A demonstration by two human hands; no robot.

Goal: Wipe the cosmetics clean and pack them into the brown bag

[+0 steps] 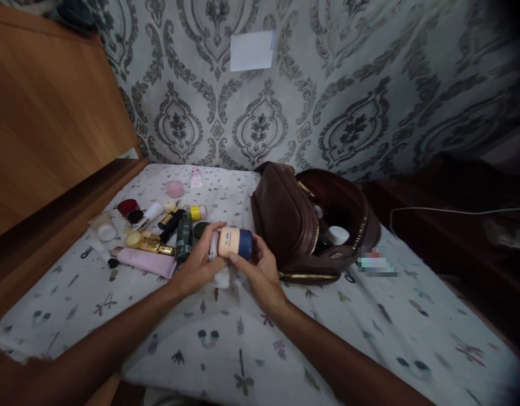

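Note:
A small beige jar with a dark blue lid (229, 241) is held on its side between my two hands, above the cloth-covered surface. My left hand (203, 258) grips its beige end with a crumpled white tissue (221, 277) bunched against it. The fingers of my right hand (263, 272) wrap round the blue end, thumb along the lower side. Just left of my hands lie a dark green bottle (184, 237) and a pink tube (145, 261). To the right stands a brown leather bag (283, 217), unzipped, with a white-lidded container (337, 234) inside.
Several cosmetics lie at the left, among them a red jar (128, 207), a white-handled brush (152, 212), a pink container (174, 188) and a small tube (196, 176). A wooden cabinet (52, 101) borders the left side. Patterned wallpaper (260, 124) rises behind.

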